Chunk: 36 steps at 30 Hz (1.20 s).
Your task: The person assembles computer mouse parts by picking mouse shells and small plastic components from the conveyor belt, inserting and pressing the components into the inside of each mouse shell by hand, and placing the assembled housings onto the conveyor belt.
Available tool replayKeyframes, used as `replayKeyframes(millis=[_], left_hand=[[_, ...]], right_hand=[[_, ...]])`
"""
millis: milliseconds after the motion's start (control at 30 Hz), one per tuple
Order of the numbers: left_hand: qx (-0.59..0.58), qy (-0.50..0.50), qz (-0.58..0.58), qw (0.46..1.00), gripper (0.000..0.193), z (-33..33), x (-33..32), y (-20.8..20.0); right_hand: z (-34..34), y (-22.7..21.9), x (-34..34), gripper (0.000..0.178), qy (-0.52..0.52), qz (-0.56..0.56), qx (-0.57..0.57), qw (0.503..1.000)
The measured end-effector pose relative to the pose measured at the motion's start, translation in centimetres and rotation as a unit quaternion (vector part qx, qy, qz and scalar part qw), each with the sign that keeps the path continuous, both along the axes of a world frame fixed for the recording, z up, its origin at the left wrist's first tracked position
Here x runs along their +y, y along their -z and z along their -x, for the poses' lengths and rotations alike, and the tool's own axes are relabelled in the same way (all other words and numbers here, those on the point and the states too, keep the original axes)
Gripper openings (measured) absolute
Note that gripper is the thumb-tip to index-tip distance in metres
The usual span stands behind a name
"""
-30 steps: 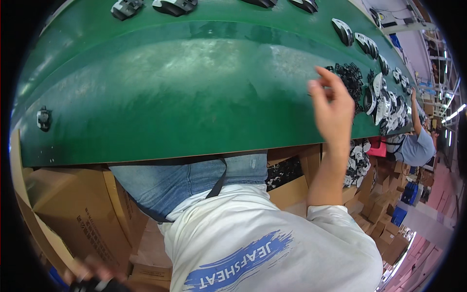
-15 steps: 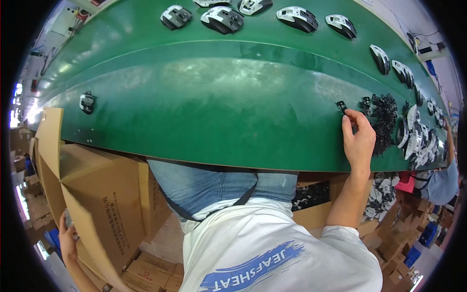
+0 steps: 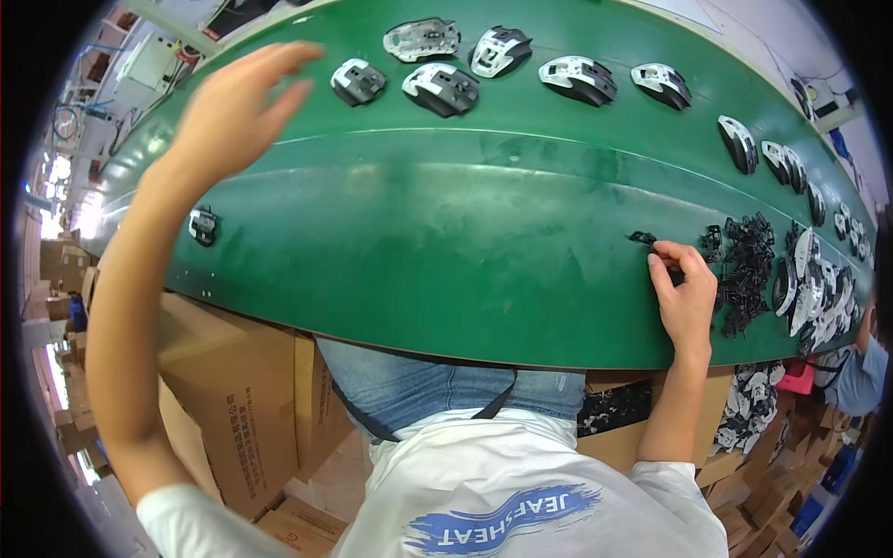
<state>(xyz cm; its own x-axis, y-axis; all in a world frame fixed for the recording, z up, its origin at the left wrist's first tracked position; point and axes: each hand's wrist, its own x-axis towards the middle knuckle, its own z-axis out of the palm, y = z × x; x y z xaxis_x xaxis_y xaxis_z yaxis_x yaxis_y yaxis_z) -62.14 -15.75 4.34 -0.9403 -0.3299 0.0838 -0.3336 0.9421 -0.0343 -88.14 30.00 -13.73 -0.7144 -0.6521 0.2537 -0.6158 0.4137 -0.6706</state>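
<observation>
My left hand [image 3: 233, 112] is raised over the far left of the green table, its fingers stretched out with nothing in them. Closest to its fingertips lies a grey-and-white computer mouse shell [image 3: 359, 83]. Another grey-and-white mouse shell [image 3: 441, 89] and an upturned pale shell [image 3: 421, 40] lie just beyond. At the right, my right hand [image 3: 684, 288] pinches a small black plastic part [image 3: 642, 238] between thumb and fingertips, low over the table. Beside that hand is a heap of similar black parts [image 3: 744, 274].
Several white-and-black mouse shells [image 3: 577, 80] run along the table's far strip. A pile of shells [image 3: 819, 293] sits at the far right, near another person's sleeve [image 3: 854, 377]. A lone mouse shell [image 3: 203, 226] lies at left. A cardboard box [image 3: 233, 391] stands below the table edge.
My left hand has come up from beside the cardboard box, where it held a greyish thing, to over the table's far left, now without it. The right hand keeps its black part, which has turned.
</observation>
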Motion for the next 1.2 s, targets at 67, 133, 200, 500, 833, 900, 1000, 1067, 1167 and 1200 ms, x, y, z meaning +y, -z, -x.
replayKeyframes(millis=[67,133,200,500,833,900,1000,1067,1167,1200], left_hand=[[0.02,0.022,0.09,0.996,0.052,6.5,-3.0,4.7],[0.098,0.007,0.095,0.991,0.062,11.5,-7.7,9.7],[0.147,0.001,0.074,0.986,0.067,14.5,-10.1,13.1],[0.202,-0.202,-0.522,0.804,0.059,13.5,-3.8,8.4],[0.123,-0.043,-0.797,0.589,0.055,5.6,15.6,7.7],[0.149,0.006,-0.861,0.487,0.068,4.2,17.7,10.1],[0.219,-0.059,-0.934,0.277,0.06,3.1,22.0,11.8],[0.281,-0.06,-0.93,0.229,0.055,1.9,23.2,13.2],[0.367,-0.027,-0.917,0.151,0.055,0.4,23.8,13.0],[0.345,-0.079,-0.923,0.149,0.056,-0.2,23.5,12.8]], right_hand=[[0.0,0.1,-0.7,0.013,-0.003,0.008,0.014,1.0],[-0.3,-0.4,-1.2,0.012,-0.007,0.019,0.021,1.0],[-0.5,-0.6,-1.3,0.01,-0.005,0.025,0.022,0.999],[-2.7,0.2,-0.7,0.008,0.027,0.127,-0.218,0.967],[-6.7,-5.8,-12.2,0.013,-0.178,0.371,-0.195,0.89],[-7.2,-5.5,-12.7,0.013,-0.168,0.383,-0.199,0.886],[-8.2,-4.7,-12.5,0.016,-0.192,0.349,-0.212,0.893],[-8.6,-5.1,-12.6,0.016,-0.218,0.349,-0.165,0.896],[-9.7,-6.2,-11.0,0.015,-0.205,0.324,-0.19,0.904],[-9.9,-6.7,-10.4,0.015,-0.186,0.298,-0.233,0.907]])
